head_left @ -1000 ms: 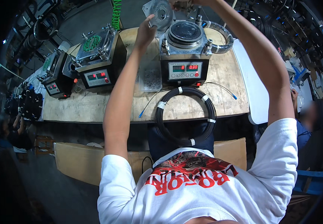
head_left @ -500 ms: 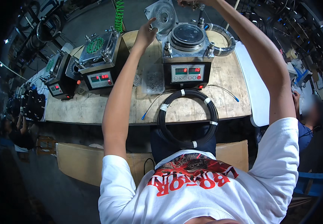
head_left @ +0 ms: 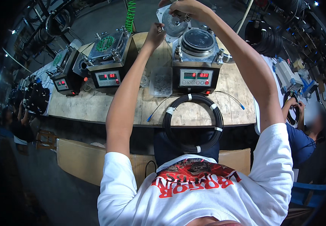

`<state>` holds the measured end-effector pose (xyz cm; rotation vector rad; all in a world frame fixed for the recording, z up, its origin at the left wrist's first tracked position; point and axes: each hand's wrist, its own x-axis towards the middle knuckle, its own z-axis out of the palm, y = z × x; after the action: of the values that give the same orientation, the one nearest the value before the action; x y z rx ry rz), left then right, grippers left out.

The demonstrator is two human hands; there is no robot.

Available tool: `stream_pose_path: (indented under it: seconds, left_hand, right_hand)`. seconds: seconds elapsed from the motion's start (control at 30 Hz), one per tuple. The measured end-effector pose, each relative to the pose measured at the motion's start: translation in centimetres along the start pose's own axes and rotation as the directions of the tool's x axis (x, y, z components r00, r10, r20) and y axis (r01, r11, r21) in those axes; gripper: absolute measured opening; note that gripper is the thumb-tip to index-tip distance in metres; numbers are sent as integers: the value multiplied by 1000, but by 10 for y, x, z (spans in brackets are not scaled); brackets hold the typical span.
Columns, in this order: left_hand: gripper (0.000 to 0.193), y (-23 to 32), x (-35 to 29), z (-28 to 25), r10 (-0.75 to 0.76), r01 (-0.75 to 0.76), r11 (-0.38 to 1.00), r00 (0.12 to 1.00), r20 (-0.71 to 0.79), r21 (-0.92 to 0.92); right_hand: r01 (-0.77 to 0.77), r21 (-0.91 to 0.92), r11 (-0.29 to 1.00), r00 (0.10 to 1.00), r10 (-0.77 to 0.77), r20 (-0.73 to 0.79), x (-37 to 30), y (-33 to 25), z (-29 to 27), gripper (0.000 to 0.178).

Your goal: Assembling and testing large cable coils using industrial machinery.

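Note:
My left hand (head_left: 155,37) is raised at the left edge of a square plate bearing a round clear disc (head_left: 171,28). Its fingers are pinched around something small that I cannot make out. Over the top of that disc, my right hand (head_left: 190,9) is closed on a small metal fitting (head_left: 180,16) with knob-like ends. The plate leans behind a bench machine with a round dark platen (head_left: 198,40), corner clamp posts and a lit display panel (head_left: 195,77). In front of the machine, a black cable coil (head_left: 166,126) with white ties overhangs the table's near edge.
Two similar machines with green-studded tops (head_left: 105,43) (head_left: 58,60) stand to the left on the wooden table (head_left: 133,107). A clear tray of small parts (head_left: 160,81) sits left of the near machine. A co-worker (head_left: 302,137) handles a black coil at the right.
My right hand has come left and down over the disc with the metal fitting. The extended finger of my left hand has closed into a pinch. The whole view has shifted slightly.

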<state>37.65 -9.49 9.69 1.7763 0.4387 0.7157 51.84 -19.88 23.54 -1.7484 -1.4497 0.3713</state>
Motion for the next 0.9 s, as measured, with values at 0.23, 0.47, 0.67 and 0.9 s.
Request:
stream_pose_path:
  seconds: [0.23, 0.47, 0.67, 0.9]
  left_hand:
    - [49, -53, 14, 0, 447, -371, 847, 885, -132, 380]
    - [60, -15, 4, 16, 496, -447, 820, 867, -53, 358]
    - [63, -7, -7, 4, 233, -196, 929, 969, -84, 314]
    - [45, 22, -15, 24, 482, -322, 776, 857, -182, 542]
  right_hand:
    - [46, 157, 987, 994, -30, -105, -9, -31, -9, 34]
    - [-44, 10, 999, 986, 45, -158, 3, -11, -40, 30]
    - [-102, 104, 989, 995, 101, 15, 10, 21, -27, 26]
    - [257, 51, 965, 948, -242, -208, 40, 40, -51, 30]
